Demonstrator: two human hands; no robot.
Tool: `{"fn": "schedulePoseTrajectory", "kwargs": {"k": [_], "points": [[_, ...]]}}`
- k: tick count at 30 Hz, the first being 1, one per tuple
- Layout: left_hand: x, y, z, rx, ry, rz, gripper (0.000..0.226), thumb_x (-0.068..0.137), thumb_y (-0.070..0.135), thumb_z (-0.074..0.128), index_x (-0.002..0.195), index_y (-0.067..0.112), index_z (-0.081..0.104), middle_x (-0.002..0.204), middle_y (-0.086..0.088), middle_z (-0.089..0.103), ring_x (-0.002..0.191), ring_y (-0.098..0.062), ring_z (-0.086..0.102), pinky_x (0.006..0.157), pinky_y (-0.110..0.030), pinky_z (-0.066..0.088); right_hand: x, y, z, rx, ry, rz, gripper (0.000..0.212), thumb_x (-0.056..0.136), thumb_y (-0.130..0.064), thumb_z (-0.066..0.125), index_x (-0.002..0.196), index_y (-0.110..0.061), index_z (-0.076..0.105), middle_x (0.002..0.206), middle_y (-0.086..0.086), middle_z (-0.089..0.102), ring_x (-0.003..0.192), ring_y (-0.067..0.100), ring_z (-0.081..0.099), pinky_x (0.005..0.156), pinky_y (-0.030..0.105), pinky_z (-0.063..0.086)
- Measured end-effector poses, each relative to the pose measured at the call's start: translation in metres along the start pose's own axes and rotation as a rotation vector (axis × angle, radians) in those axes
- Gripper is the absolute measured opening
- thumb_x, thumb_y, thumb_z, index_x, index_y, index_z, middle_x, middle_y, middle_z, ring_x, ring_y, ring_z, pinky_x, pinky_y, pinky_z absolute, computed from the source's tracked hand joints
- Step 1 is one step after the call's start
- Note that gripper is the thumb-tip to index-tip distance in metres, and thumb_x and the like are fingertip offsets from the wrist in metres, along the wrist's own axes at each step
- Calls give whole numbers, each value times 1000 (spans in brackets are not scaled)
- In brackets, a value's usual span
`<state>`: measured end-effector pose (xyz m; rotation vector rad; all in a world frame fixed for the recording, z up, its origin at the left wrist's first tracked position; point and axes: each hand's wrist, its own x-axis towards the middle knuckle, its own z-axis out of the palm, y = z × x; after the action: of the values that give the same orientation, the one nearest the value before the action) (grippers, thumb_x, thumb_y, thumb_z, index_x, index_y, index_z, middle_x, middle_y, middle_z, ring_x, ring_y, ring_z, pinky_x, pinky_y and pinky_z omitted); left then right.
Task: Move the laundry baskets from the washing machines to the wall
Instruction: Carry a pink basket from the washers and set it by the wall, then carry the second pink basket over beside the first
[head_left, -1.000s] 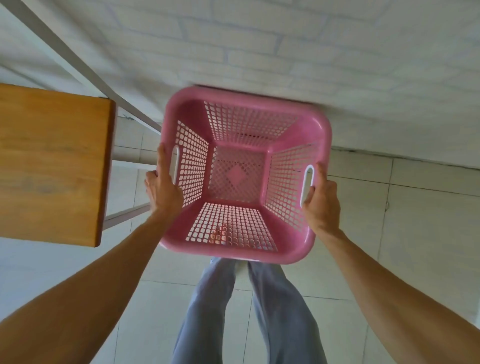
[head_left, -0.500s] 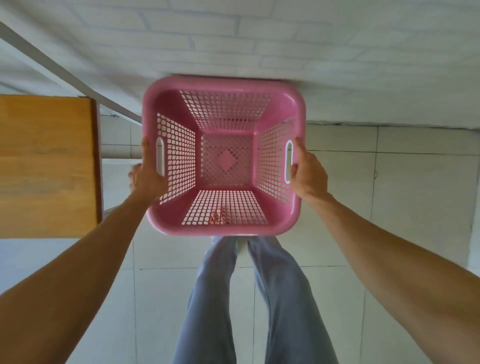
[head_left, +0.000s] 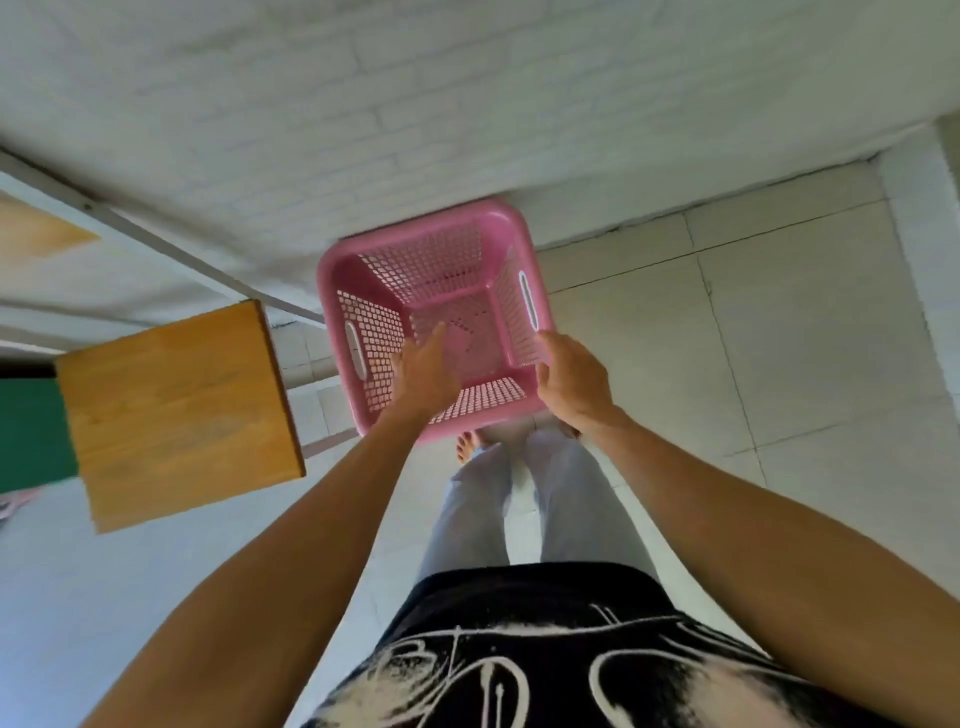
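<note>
White painted brick makes up the wall (head_left: 467, 104), filling the frame from 10 to 2 o'clock, with pale floor tiles (head_left: 779, 338) below it at 3 o'clock. No brand, label or legible writing shows anywhere; the black shirt (head_left: 545, 649) at 6 o'clock carries only white line drawings. A wooden counter (head_left: 176, 410) sits at 9 o'clock, just beside the basket, with a grey metal bar (head_left: 156, 244) running behind it toward the wall. Light grey trousers (head_left: 519, 499) stand below centre, a bare foot (head_left: 464, 448) just peeking out near the basket's near rim.

The pink laundry basket (head_left: 441, 249), empty and latticed, now rests on the floor with its far rim against the foot of the wall, slightly above centre. Half a second ago both hands gripped its side handles; now they have let go. The left hand (head_left: 423, 374) hangs open, fingers spread, over the basket's near left part. The right hand (head_left: 571, 379) is loosely curled and empty at the near right corner; I cannot tell whether it touches the rim.
</note>
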<state>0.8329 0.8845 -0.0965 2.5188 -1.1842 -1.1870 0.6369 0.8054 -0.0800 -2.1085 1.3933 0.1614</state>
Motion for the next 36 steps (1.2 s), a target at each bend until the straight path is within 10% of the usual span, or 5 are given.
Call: {"fn": "schedulePoseTrajectory", "kwargs": {"k": [8, 14, 19, 36], "points": [[-26, 70, 22, 136, -11, 273, 89, 69, 54, 45, 152, 27, 26, 135, -5, 57, 112, -33, 63, 84, -56, 57, -64, 56, -74, 79, 103, 142, 37, 98, -19, 55, 134, -14, 59, 114, 6, 70, 112, 26, 62, 84, 35, 50], [-84, 245, 45, 318, -126, 337, 65, 88, -3, 48, 151, 6, 33, 141, -20, 52, 126, -38, 54, 99, -42, 49, -125, 162, -131, 242, 220, 319, 44, 98, -23, 47, 140, -16, 55, 122, 10, 67, 126, 28, 51, 93, 41, 49], [-107, 369, 117, 413, -230, 550, 70, 89, 4, 47, 155, 13, 28, 155, -17, 38, 143, -36, 34, 117, -45, 31, -183, 265, -171, 295, 315, 519, 49, 98, -23, 46, 147, -18, 49, 134, 8, 62, 133, 26, 44, 102, 41, 45], [-187, 649, 321, 628, -431, 1046, 65, 92, 11, 52, 153, 19, 33, 148, -15, 47, 136, -36, 45, 110, -46, 42, -307, 492, -259, 416, 690, 964, 45, 100, -26, 51, 144, -23, 49, 138, 3, 60, 133, 23, 47, 102, 39, 46]]}}
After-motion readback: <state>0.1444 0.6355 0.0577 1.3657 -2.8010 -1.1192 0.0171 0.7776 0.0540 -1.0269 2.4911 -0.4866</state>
